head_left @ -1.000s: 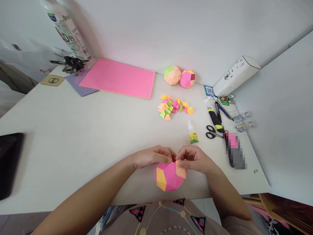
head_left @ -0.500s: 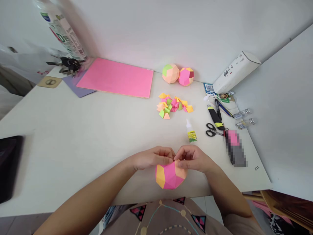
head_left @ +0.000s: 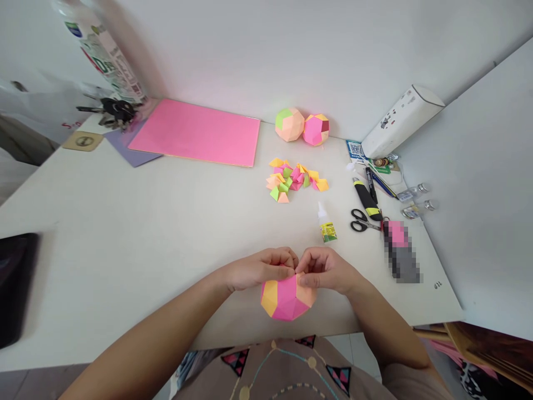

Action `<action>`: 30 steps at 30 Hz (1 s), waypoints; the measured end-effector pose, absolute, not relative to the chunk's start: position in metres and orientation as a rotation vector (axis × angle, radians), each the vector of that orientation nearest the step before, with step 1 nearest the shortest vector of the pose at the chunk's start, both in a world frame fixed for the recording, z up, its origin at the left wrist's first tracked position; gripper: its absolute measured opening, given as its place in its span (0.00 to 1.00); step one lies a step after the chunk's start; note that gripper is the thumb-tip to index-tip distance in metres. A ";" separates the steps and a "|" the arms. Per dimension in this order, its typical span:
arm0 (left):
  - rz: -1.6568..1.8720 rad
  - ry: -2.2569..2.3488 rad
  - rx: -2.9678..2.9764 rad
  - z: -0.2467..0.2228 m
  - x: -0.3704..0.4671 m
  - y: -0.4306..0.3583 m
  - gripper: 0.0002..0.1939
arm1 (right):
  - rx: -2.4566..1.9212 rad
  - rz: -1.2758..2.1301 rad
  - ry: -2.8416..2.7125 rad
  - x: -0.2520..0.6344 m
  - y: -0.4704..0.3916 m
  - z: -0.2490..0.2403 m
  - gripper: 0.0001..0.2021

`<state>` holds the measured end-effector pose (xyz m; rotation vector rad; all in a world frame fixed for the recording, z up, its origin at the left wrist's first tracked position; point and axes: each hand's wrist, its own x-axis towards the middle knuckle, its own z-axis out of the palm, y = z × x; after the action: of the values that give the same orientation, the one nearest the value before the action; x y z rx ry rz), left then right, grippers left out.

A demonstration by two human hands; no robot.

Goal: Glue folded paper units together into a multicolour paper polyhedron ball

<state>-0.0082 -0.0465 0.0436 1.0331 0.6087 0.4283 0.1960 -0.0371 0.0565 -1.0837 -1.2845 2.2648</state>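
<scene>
A folded paper ball (head_left: 287,300) in pink, yellow and peach hangs close to the table's front edge, between my two hands. My left hand (head_left: 266,271) pinches its upper edge, thumb on top and fingers curled beneath. On the other side my right hand (head_left: 322,270) grips the peach part at the top right, its fingertips almost meeting the left ones. The far side of the ball is hidden by my fingers. Beyond my hands lies a small glue bottle (head_left: 327,225) with a white nozzle. Past it are several loose folded paper pieces (head_left: 291,179) in pink, green, yellow and peach.
Two finished-looking paper balls (head_left: 290,125) rest against the wall. Pink paper sheets (head_left: 200,133) lie at the back left. At right are scissors (head_left: 360,221), a utility knife (head_left: 366,199), pens and a white box (head_left: 400,122). A black device (head_left: 16,289) sits at the left edge.
The paper ball has shifted and turned slightly to the left in my fingers. Both hands keep nearly the same pinch and place.
</scene>
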 end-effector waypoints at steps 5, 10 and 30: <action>0.438 0.636 1.019 0.044 -0.007 -0.048 0.13 | -1.125 2.253 -1.231 0.193 -0.038 0.055 0.11; 0.651 0.865 1.019 0.035 0.000 -0.050 0.13 | -1.214 2.034 -1.145 0.190 -0.040 0.051 0.12; 1.001 1.226 2.048 0.002 0.018 -0.070 0.50 | -1.183 1.608 -1.075 0.185 -0.046 0.044 0.10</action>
<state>0.0182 -0.0702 0.0018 2.0484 1.2262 1.0012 0.1849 -0.0458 0.0437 -1.1825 -1.0752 1.6083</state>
